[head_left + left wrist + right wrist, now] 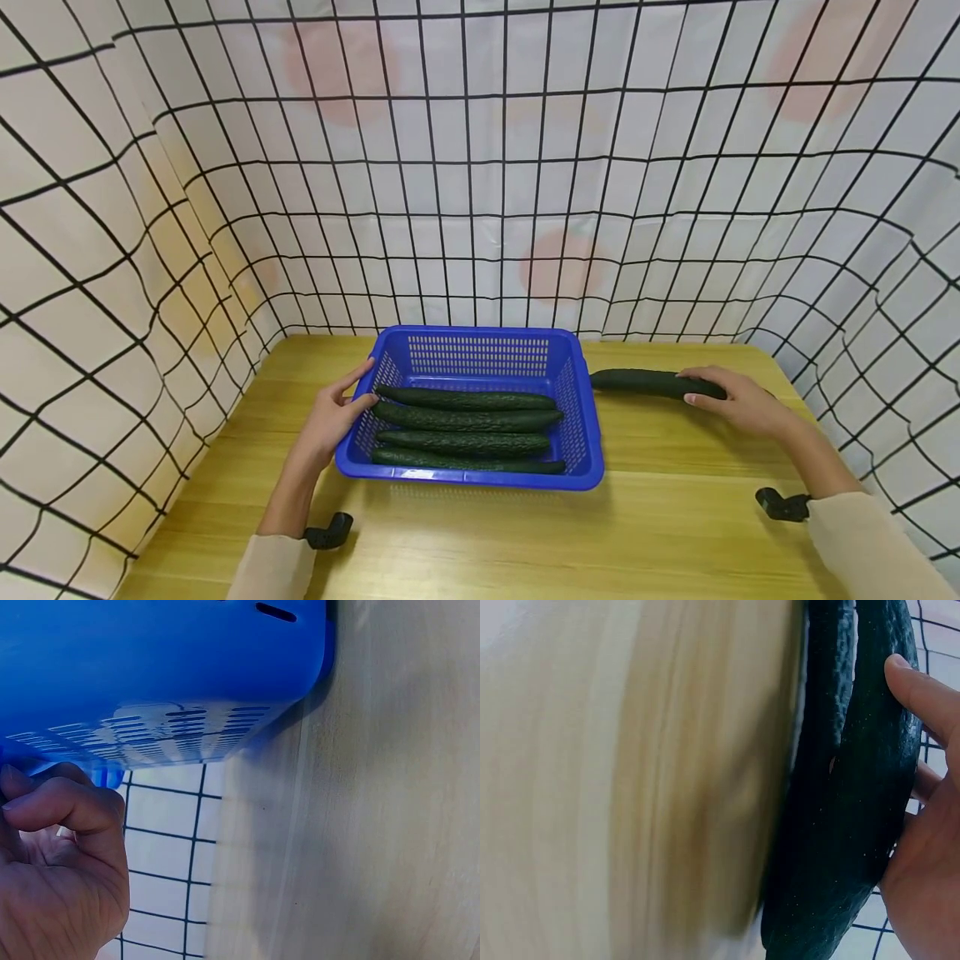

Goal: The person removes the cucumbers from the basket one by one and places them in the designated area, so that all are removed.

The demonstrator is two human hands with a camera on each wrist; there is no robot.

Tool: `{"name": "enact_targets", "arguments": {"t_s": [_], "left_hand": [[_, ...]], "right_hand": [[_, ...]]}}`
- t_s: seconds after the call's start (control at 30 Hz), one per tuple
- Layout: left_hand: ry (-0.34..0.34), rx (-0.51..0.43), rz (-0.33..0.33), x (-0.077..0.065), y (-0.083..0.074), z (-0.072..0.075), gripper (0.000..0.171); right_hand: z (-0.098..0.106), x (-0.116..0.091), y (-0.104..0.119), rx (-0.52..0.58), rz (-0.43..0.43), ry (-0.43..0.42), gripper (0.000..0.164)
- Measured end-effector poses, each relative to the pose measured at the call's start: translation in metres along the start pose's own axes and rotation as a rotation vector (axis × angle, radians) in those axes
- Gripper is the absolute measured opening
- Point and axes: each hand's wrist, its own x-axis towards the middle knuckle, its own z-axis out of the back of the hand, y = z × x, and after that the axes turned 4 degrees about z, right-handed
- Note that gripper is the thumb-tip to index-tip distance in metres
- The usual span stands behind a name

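Note:
A blue plastic basket [465, 477] with slotted walls sits mid-table and holds several long dark green cucumbers [468, 418], laid lengthwise side by side. My left hand [330, 421] grips its left rim, thumb on top near the cucumber ends. Curled fingers [75, 802] show beside the basket wall [150, 660] in the left wrist view. To the right of the basket, my right hand [750, 404] holds the right end of another cucumber [637, 382], thumb on the near side and fingers over the top. The right wrist view shows this cucumber [870, 765] close up, with a second dark length alongside.
The wooden table [480, 542] extends in front of the basket. Black wire grid [487, 183] over pale patterned sheeting encloses the back and both sides. Black wrist-worn devices show at the left wrist [328, 532] and right wrist [782, 505].

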Motion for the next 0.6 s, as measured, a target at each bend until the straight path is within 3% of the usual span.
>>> {"name": "enact_targets", "arguments": {"t_s": [0.37, 0.6], "left_hand": [[-0.001, -0.002, -0.001, 0.001, 0.001, 0.000, 0.062], [0.000, 0.000, -0.004, 0.001, 0.002, 0.000, 0.063]], "right_hand": [[-0.014, 0.002, -0.002, -0.071, -0.006, 0.049, 0.047], [-0.018, 0.005, -0.001, -0.149, -0.018, 0.038, 0.046]]}}
